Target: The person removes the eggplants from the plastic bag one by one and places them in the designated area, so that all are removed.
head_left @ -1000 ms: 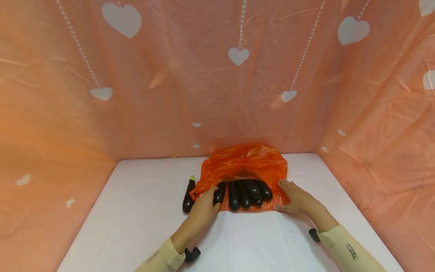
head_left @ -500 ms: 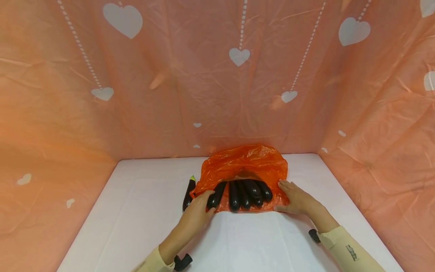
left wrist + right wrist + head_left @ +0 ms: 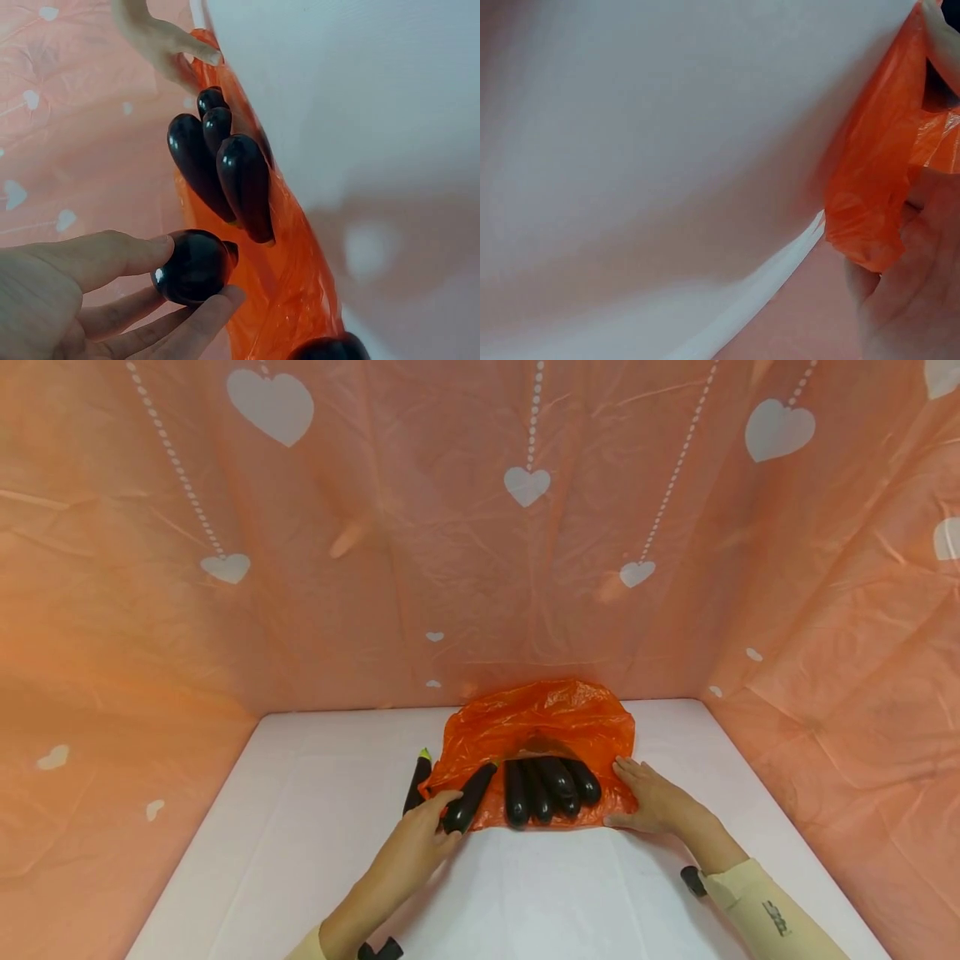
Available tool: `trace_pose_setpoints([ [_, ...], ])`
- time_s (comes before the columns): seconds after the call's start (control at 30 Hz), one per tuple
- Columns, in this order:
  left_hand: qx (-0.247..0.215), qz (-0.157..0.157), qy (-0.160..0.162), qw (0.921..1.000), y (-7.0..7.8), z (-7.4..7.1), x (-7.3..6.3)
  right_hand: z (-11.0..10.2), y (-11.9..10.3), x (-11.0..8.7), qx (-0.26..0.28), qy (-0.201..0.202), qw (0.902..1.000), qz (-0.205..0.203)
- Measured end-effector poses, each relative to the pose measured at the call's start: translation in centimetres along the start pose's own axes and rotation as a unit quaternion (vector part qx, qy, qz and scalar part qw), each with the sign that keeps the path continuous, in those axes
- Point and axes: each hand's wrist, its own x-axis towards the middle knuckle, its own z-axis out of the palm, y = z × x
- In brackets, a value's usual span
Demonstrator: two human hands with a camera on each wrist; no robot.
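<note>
My left hand (image 3: 412,843) pinches the thick round end of a dark eggplant (image 3: 468,797) between thumb and fingers. This eggplant lies slanted over the left side of the orange plastic bag's mouth, its stem end pointing into the bag (image 3: 547,710). In the left wrist view the held eggplant (image 3: 191,266) appears end-on. Inside the bag, several more eggplants (image 3: 553,777) are bunched with their round ends facing me. My right hand (image 3: 656,797) rests on the bag's right edge, thumb and fingers spread and fairly straight; orange film partly covers its fingers in the right wrist view.
A separate eggplant (image 3: 417,785) with a green stem lies left of the bag, partly behind my left hand. Everything is on a white-covered table (image 3: 315,827). Orange sheeting with hearts (image 3: 375,610) walls the back and both sides.
My left hand has moved toward me and left, drawing the eggplant with it so that its stem end now shows. The right hand and the bag have stayed nearly still.
</note>
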Motion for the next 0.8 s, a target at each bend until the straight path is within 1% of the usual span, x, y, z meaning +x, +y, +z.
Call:
trace_pose_setpoints([
  [0.13,0.003,0.012,0.004,0.9999,-0.1,-0.4,-0.5,0.1,0.0,0.1,-0.002,0.001,1.0,0.0],
  [0.3,-0.011,0.018,0.008,0.9997,-0.1,-0.8,-1.1,0.1,-0.2,0.2,0.003,-0.005,1.0,0.006],
  [0.53,-0.031,0.011,0.01,0.9994,0.0,-1.6,-1.8,0.0,-0.2,0.1,0.005,-0.01,0.9999,0.013],
  [0.8,-0.043,0.001,0.011,0.999,0.1,-2.8,-2.5,0.2,0.0,0.2,0.006,-0.009,0.9999,0.013],
])
